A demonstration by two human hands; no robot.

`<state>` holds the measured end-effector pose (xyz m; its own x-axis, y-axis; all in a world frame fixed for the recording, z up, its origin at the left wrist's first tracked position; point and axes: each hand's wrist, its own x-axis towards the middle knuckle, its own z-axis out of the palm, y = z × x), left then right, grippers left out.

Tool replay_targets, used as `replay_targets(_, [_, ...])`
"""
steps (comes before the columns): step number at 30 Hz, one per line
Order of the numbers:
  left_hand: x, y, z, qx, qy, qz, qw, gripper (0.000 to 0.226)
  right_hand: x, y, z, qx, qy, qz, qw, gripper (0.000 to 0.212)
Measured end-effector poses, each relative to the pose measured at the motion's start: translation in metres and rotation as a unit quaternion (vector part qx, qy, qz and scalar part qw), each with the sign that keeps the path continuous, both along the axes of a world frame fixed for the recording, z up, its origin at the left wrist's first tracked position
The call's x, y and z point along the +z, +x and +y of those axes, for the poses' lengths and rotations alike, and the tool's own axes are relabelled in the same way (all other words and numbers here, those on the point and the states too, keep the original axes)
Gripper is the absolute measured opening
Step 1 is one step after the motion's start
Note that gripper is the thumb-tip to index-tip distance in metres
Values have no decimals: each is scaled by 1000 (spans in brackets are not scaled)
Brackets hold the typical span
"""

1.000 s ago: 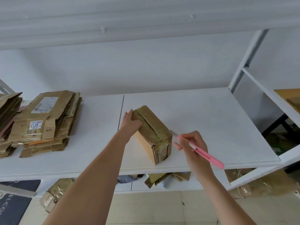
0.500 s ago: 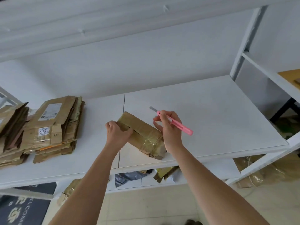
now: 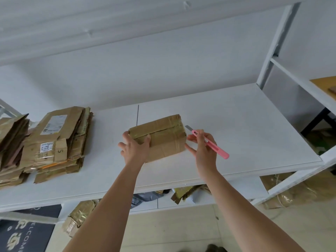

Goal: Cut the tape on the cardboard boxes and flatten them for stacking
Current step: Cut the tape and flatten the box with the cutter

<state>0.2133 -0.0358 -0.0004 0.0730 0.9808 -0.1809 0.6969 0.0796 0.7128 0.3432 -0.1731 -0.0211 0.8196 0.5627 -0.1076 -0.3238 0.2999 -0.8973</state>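
A small taped cardboard box [image 3: 163, 135] lies on the white shelf [image 3: 236, 135], its long side facing me and a dark seam running along its top. My left hand [image 3: 134, 150] grips the box's left end, thumb on the top face. My right hand [image 3: 203, 148] holds a pink utility knife [image 3: 211, 142] just off the box's right end; the blade points up and left, clear of the cardboard. The lower fingers of that hand touch the box's right edge.
Two piles of flattened cardboard boxes [image 3: 58, 140] sit at the shelf's left. Below the shelf lie more crumpled taped boxes [image 3: 78, 219] and a grey bag [image 3: 145, 196]. A white upright post [image 3: 274, 46] and a second shelf stand at the right.
The box has been turned so that its long side faces me and its seam faces up. My right hand, with the knife, has moved from over the box to its right end.
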Motion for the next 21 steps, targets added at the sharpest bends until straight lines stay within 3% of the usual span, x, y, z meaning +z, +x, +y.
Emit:
replay_targets(3, [2, 6, 4, -3, -8, -16, 1000, 59, 6, 6, 4, 6, -1, -17, 1000, 34])
replay_targets(7, [3, 4, 9, -48, -6, 14, 999, 47, 16, 23, 20, 2, -47, -60, 997, 20])
replay_targets(12, [14, -3, 19, -65, -33, 36, 997, 53, 20, 19, 34, 68, -60, -58, 994, 22])
replay_targets(15, [21, -11, 20, -94, -21, 169, 981, 75, 11, 6, 26, 91, -42, -40, 994, 32])
replay_targets(17, [21, -12, 15, -136, 32, 217, 966, 75, 2, -3, 21, 106, -44, -11, 993, 36])
replay_targets(21, [15, -12, 13, -204, 34, 133, 969, 60, -13, 1, 16, 38, -33, 16, 999, 17])
